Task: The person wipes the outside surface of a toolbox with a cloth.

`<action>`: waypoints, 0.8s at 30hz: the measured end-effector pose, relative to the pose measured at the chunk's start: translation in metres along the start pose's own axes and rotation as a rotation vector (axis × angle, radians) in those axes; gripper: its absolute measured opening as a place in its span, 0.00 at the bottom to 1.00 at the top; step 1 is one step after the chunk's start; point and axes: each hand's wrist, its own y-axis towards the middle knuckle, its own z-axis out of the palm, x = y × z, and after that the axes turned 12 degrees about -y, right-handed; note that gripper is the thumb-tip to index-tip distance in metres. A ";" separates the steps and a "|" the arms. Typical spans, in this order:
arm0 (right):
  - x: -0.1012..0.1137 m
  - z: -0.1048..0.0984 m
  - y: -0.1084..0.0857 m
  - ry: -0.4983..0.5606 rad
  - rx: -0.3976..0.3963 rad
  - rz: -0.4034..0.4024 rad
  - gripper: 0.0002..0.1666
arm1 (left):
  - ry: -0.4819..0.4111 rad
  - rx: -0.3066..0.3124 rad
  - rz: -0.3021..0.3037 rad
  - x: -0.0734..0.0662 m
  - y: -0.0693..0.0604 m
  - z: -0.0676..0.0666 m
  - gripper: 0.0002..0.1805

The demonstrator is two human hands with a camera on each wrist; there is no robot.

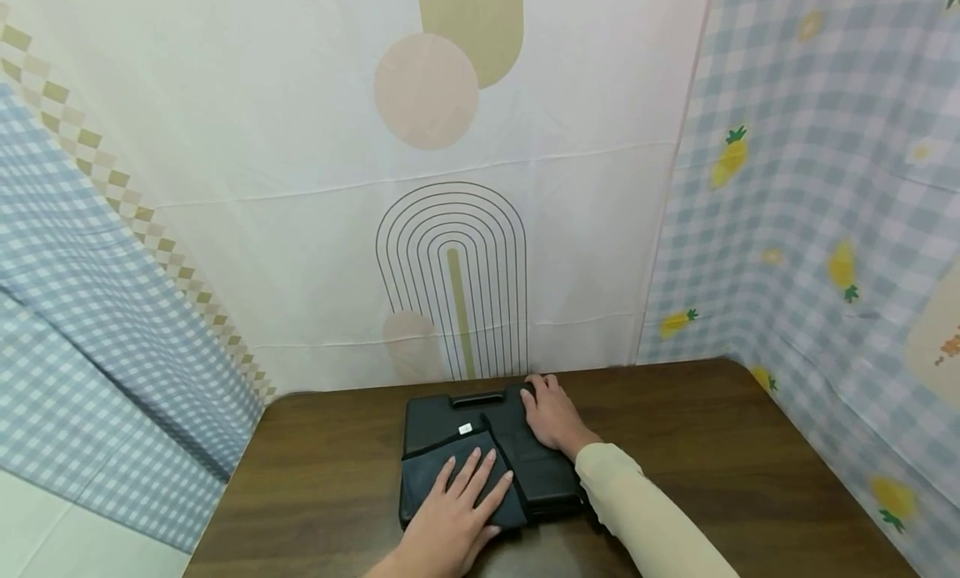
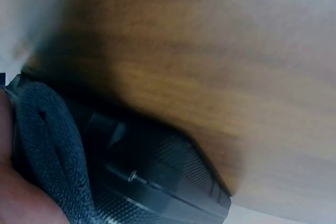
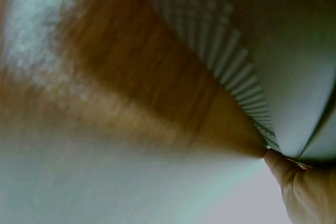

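Note:
A black hard plastic case [image 1: 547, 469] with a carry handle [image 1: 477, 401] on its far side lies flat on the wooden table. Spread over its near left part is a dark blue-grey cloth [image 1: 427, 471] with black edging and a small white tag. My left hand [image 1: 457, 511] rests on this cloth, fingers straight and apart. In the left wrist view the cloth [image 2: 50, 150] bulges in a fold beside the case's textured side [image 2: 173, 177]. At the far right corner of the case, my right hand [image 1: 553, 415] holds the edge, its fingertips bent over the rim.
The brown wooden table [image 1: 712, 453] extends to both sides of the case. Behind it hangs a white patterned cloth [image 1: 300, 269], with blue checked curtains [image 1: 795, 186] on the right and more checked fabric [image 1: 112, 311] on the left.

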 end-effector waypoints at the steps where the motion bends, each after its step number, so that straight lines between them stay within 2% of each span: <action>1: 0.000 -0.001 0.000 0.001 -0.001 -0.002 0.29 | -0.029 0.027 -0.021 0.000 0.001 -0.002 0.39; 4: -0.001 -0.002 0.000 -0.002 -0.003 -0.010 0.29 | -0.132 0.112 -0.092 0.000 0.007 -0.009 0.36; 8: -0.001 -0.001 -0.001 -0.001 -0.004 -0.016 0.29 | -0.267 0.203 -0.190 0.004 0.019 -0.016 0.38; 13: -0.001 -0.001 -0.001 0.009 0.001 -0.023 0.29 | -0.383 0.274 -0.287 0.013 0.035 -0.023 0.40; 19: -0.003 -0.002 -0.002 0.006 0.007 -0.012 0.30 | -0.472 0.314 -0.355 0.026 0.054 -0.033 0.39; 24: -0.001 -0.002 0.000 0.000 0.012 -0.003 0.30 | -0.477 0.289 -0.398 0.047 0.068 -0.031 0.40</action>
